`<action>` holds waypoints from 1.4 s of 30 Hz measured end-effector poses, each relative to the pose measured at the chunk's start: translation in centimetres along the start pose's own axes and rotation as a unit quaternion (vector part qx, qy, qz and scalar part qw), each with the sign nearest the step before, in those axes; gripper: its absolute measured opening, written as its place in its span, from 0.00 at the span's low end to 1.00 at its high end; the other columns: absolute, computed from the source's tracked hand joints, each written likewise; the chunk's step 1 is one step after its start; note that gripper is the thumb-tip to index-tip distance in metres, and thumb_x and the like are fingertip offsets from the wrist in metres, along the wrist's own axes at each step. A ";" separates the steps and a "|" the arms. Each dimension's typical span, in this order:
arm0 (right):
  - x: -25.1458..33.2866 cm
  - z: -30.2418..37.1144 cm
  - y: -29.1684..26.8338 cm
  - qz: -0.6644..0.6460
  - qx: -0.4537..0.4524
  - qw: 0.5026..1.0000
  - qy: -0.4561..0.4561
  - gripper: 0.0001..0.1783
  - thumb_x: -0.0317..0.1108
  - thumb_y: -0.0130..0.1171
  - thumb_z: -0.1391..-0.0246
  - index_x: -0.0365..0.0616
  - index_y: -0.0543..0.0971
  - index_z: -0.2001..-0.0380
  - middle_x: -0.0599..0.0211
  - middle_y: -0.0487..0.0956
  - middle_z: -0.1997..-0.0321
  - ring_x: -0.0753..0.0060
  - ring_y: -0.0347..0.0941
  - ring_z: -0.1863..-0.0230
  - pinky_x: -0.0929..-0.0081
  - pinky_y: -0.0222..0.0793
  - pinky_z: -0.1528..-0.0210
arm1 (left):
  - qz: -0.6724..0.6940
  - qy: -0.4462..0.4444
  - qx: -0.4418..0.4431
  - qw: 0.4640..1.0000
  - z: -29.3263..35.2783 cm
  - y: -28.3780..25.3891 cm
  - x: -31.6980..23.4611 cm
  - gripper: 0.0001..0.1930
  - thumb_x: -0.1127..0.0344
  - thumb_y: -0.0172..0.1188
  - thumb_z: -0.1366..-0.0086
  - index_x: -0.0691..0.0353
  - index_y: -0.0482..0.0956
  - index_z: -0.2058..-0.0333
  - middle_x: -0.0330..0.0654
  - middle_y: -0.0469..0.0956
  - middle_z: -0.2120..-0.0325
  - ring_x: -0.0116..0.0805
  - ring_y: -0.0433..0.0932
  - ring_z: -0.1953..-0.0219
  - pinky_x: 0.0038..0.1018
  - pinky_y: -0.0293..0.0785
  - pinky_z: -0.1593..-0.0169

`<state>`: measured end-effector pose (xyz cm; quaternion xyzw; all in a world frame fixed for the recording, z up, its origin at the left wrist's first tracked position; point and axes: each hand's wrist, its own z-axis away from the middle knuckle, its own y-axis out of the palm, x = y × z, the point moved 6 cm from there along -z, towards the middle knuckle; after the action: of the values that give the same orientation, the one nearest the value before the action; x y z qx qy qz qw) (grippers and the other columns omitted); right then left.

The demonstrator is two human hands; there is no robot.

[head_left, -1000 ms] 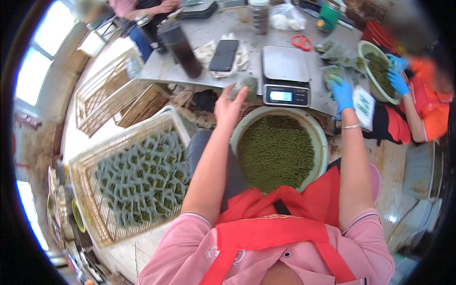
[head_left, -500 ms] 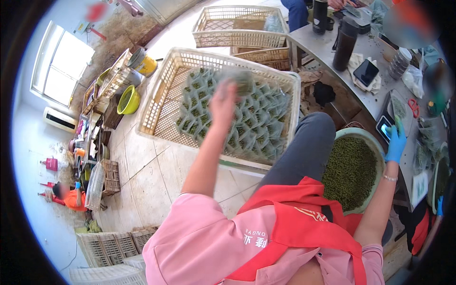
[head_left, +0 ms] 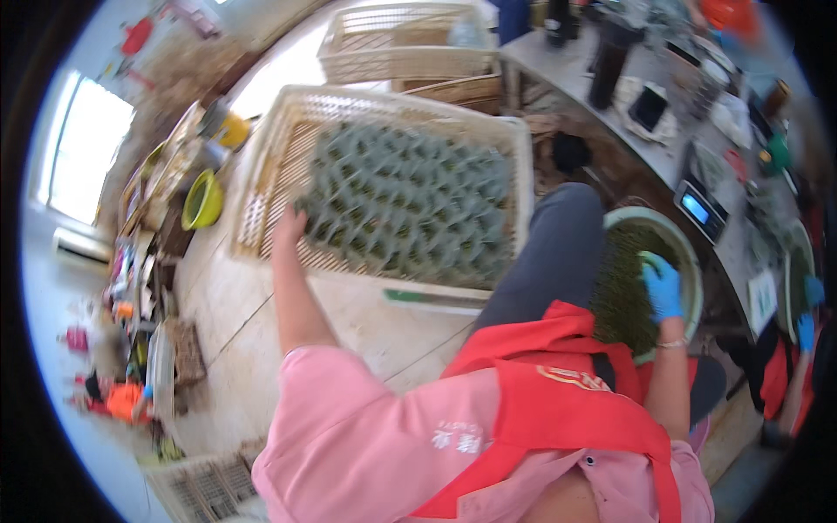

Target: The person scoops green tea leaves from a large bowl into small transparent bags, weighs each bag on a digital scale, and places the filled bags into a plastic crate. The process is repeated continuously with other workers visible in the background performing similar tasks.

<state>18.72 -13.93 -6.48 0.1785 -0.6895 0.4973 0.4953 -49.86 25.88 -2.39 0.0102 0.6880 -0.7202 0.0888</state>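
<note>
A large cream plastic crate (head_left: 277, 131) stands on the floor, holding many clear bags of small green grains (head_left: 405, 205) in close rows. My bare left hand (head_left: 289, 230) is at the near left corner of the rows, its fingers closed around the edge of a bag, partly hidden. My right hand (head_left: 663, 289), in a blue glove with yellow-green fingertips, lies on loose green grains (head_left: 621, 292) in a round pale basin (head_left: 693, 305) by my leg. Its fingers stretch out over the grains, somewhat blurred.
To the right, a metal table (head_left: 558, 71) carries a scale with a lit display (head_left: 695, 207), a phone (head_left: 648, 108) and a dark bottle (head_left: 614, 65). More crates (head_left: 405, 65) stand beyond. A yellow-green bowl (head_left: 202, 200) is at left. Other people work at the edges.
My left hand has moved from above the middle of the bags to their near left corner. My right hand has left the scale and come down into the basin.
</note>
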 end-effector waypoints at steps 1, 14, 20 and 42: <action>-0.3 0.3 0.2 0.078 -0.006 0.996 -0.051 0.15 0.29 0.54 0.49 0.40 0.77 0.57 0.58 0.79 0.58 0.67 0.76 0.62 0.72 0.70 0.58 | -0.004 0.057 0.017 0.998 0.7 0.7 -1.9 0.29 0.56 0.48 0.44 0.62 0.60 0.44 0.61 0.71 0.54 0.56 0.70 0.50 0.42 0.65 0.46; -9.0 3.9 5.9 0.336 0.081 0.932 0.106 0.15 0.38 0.62 0.58 0.46 0.77 0.64 0.55 0.76 0.62 0.53 0.74 0.61 0.60 0.71 0.59 | -0.030 0.163 -0.057 0.984 10.4 -6.5 -21.7 0.27 0.70 0.56 0.44 0.64 0.62 0.45 0.49 0.62 0.42 0.46 0.75 0.55 0.38 0.73 0.55; -6.5 3.4 1.6 -0.024 0.048 0.980 0.190 0.12 0.35 0.58 0.55 0.46 0.77 0.64 0.52 0.78 0.68 0.51 0.75 0.69 0.63 0.71 0.66 | 0.040 0.657 -0.129 0.741 22.6 -2.3 -42.1 0.18 0.67 0.59 0.48 0.56 0.73 0.56 0.42 0.76 0.56 0.39 0.76 0.58 0.36 0.68 0.49; 0.2 -6.9 -12.2 0.113 -0.263 0.958 0.029 0.19 0.39 0.52 0.50 0.57 0.74 0.52 0.58 0.78 0.71 0.52 0.74 0.69 0.59 0.69 0.66 | 0.265 0.634 0.136 0.714 31.7 8.3 -61.3 0.09 0.64 0.58 0.44 0.53 0.78 0.63 0.41 0.80 0.73 0.36 0.80 0.72 0.30 0.75 0.68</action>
<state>31.16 -13.33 0.02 -0.0517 -0.7969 0.3562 0.4852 15.07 1.05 -0.56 0.6578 0.4466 -0.5781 -0.1834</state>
